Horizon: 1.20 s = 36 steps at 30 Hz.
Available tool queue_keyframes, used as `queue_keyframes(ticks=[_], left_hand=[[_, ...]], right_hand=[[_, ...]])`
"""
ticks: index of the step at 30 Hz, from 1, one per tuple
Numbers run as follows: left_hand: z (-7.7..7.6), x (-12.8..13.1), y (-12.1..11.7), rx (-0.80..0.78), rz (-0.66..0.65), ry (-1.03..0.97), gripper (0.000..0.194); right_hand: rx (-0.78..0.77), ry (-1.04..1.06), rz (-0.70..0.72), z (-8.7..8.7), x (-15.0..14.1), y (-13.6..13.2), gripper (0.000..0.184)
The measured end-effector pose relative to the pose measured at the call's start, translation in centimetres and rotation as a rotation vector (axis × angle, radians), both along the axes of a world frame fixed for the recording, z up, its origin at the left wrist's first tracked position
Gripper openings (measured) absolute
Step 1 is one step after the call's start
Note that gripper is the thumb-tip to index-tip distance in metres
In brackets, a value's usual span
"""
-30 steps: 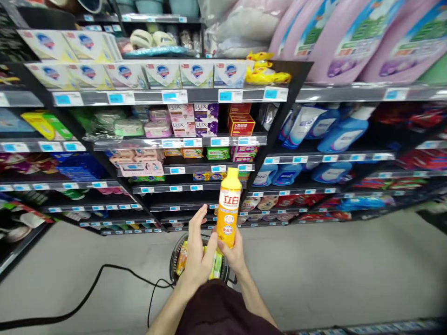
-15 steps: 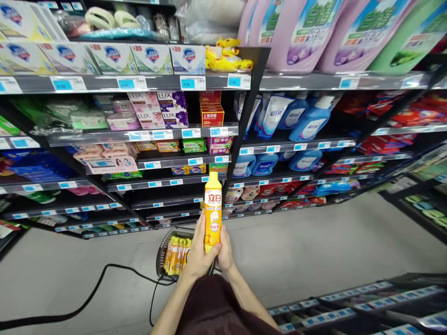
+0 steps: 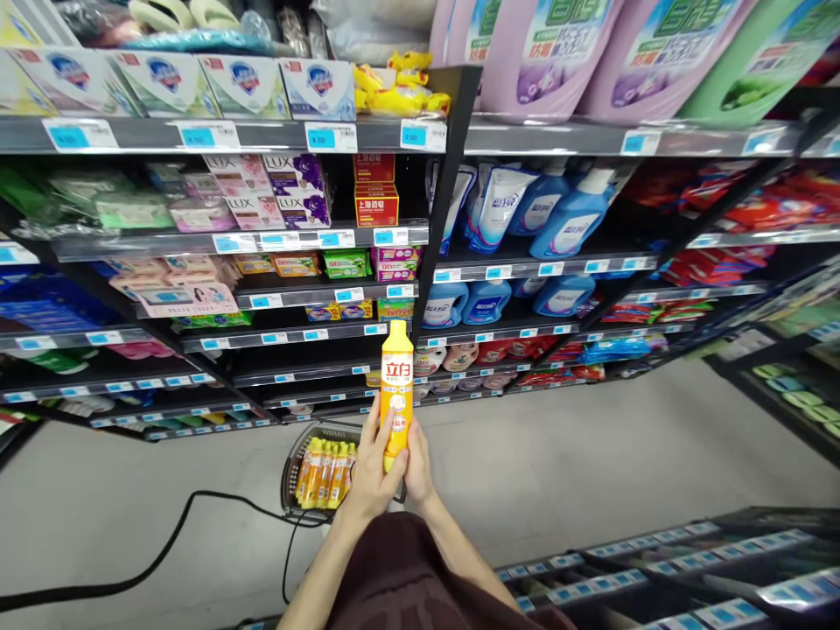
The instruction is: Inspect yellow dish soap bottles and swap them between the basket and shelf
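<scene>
Both of my hands hold one yellow dish soap bottle (image 3: 397, 376) upright in front of my body, its label towards me. My left hand (image 3: 371, 468) wraps its lower left side, with fingers lying across the front of the label. On the right side, my right hand (image 3: 418, 459) is closed around the bottle's lower part; some of its fingers are hidden behind it. Below and to the left, a dark basket (image 3: 289, 464) on the floor contains several similar yellow bottles (image 3: 325, 472), partly covered by my left forearm.
Ahead stand store shelves (image 3: 262, 241) with boxed soaps (image 3: 246, 83), blue detergent bottles (image 3: 570, 223) and large purple jugs (image 3: 542, 61). A black cable (image 3: 177, 516) runs over the grey floor (image 3: 525, 455) at left. Another shelf rack (image 3: 617, 582) is at lower right.
My left fingers have moved from the bottle's side onto the front of its label. The view has shifted slightly, so the shelves appear further left and higher.
</scene>
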<state>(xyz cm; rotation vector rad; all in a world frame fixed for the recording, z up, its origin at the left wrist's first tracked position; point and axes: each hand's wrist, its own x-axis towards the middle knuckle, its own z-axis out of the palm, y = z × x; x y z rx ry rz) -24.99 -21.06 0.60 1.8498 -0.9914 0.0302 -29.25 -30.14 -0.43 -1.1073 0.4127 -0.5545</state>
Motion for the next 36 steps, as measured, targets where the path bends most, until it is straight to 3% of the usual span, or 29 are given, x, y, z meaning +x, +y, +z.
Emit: queue_keyframes(ticks=[4,12,19,29,36], left_hand=[[-0.7,-0.6,-0.8,-0.045,0.012,0.035,0.072],[0.0,-1.4,-2.0,-0.046,0.018,0.074,0.074],[-0.7,-2.1,-2.2,-0.032,-0.004,0.058,0.081],[-0.7,-2.2,-2.6,0.004,0.027,0.063,0.086],[-1.8,-2.3,-2.2,0.035,0.004,-0.057,0.08]], right_hand=[[0.001,0.007,-0.007,-0.5,-0.4,-0.6,0.055],[0.035,-0.007,-0.025,-0.7,-0.8,-1.7,0.052],[0.066,-0.03,-0.035,-1.7,-1.5,-2.5,0.049],[0.12,-0.141,0.009,-0.5,-1.5,-3.3,0.039],[0.281,-0.209,0.049,-1.1,-1.3,-3.4,0.03]])
